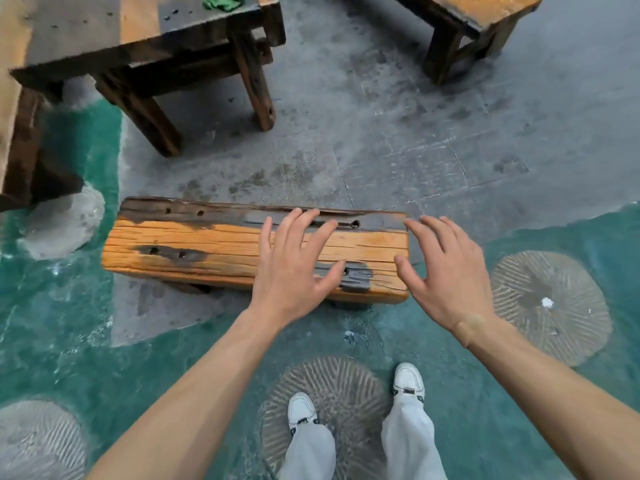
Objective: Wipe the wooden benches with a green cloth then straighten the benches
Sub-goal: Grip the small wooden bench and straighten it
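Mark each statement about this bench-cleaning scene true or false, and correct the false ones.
1. The green cloth lies on the far wooden surface. True.
2. The left hand grips the cloth. False: it holds nothing, fingers spread over the near bench.
3. The right hand is open at the bench's right end. True.
4. The near bench lies on its side. False: it stands upright, top face up.
5. The person stands barefoot. False: white shoes are worn.
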{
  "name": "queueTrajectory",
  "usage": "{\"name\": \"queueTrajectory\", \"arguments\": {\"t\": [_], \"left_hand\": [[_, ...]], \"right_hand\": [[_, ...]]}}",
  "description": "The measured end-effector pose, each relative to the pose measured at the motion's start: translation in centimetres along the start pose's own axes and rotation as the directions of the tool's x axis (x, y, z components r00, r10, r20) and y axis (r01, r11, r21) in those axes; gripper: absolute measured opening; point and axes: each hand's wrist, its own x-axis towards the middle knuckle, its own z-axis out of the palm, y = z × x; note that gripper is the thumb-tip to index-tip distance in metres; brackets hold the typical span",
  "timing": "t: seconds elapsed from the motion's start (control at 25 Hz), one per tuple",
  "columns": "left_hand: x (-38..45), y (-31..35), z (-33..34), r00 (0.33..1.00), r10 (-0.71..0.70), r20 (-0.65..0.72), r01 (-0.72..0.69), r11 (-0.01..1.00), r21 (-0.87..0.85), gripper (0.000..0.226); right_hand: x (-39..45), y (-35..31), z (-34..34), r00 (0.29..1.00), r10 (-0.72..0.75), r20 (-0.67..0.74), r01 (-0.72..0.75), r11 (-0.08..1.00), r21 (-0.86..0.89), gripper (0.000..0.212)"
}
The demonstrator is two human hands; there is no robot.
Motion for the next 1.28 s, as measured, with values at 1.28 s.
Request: {"name": "queueTrajectory", "arguments": {"t": [1.28], "left_hand": [[-8.6,-13.1,46.5,0.758,0.448,-0.475,-0.266,0.876,0.402,0.083]], "right_hand": [[-2.4,18.7,42.8,0.703,-0.543,-0.459,0.464,0.839,-0.282,0.058]]}}
